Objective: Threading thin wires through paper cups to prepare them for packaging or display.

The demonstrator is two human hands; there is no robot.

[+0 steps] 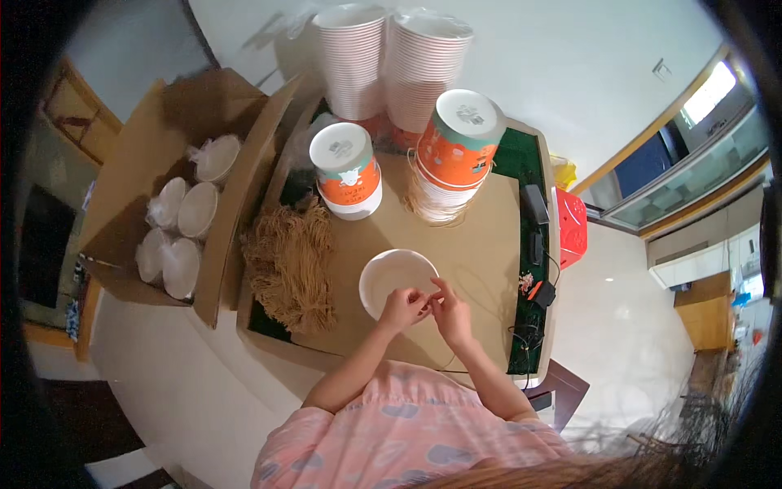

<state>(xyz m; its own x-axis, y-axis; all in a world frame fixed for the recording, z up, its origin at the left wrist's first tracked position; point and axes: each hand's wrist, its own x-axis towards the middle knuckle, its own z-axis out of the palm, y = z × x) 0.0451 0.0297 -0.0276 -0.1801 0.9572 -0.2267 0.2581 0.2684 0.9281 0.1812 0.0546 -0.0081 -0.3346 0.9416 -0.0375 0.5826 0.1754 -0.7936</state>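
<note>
An open white paper bucket (pixel 381 275) stands on the tan board (pixel 489 244) right in front of me. My left hand (pixel 404 309) is over its near rim, fingertips pinched together. Against them, my right hand (pixel 450 313) brings its thumb and fingers close, index finger raised. Whatever is between the fingertips is too small to make out. To the left lies a thick bundle of brown twine (pixel 293 265). Farther back, an orange and green printed bucket (pixel 350 175) sits upside down. Beside it rises a stack of similar upturned buckets (pixel 463 147), with loose twine strands around it.
Two tall stacks of white buckets (pixel 352 65) stand against the wall. At left, an open carton (pixel 114 232) holds several plastic-wrapped white bucket stacks (pixel 198 210). Black adapters (pixel 534 204) and cables line the table's right edge, beside a red plastic stool (pixel 572 224).
</note>
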